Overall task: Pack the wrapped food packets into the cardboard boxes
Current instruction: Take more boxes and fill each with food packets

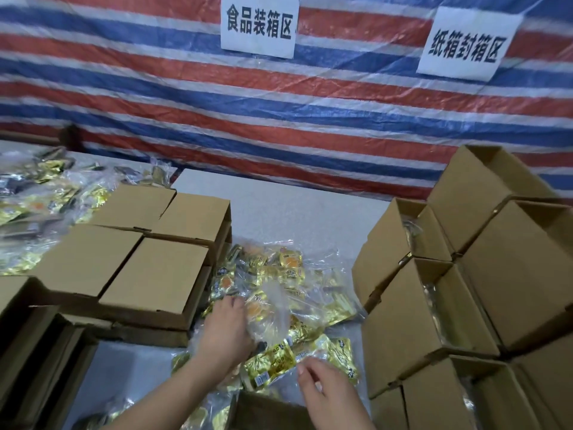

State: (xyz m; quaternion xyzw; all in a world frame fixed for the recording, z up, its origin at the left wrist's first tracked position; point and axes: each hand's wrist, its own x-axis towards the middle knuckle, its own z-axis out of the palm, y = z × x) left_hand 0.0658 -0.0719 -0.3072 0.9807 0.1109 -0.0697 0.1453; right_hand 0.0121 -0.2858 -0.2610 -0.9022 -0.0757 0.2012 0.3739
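Slippery gold packets (273, 361) under my left hand (224, 332) grip; right hand (325, 389) relaxed, empty. Heap may slide off counter (279, 206).

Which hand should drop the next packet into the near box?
Probably right. The right hand hovers by the gold packet, just above the near box. The left hand is deeper in the packet pile.

Red, blue and white stripes across tarp (310, 119). Plain brown cardboard boxes (155, 274). Gold-and-clear food packets (273, 361), orange patches, perhaps printed. White signs (259, 24), black characters. Pale grey desk (294, 218).
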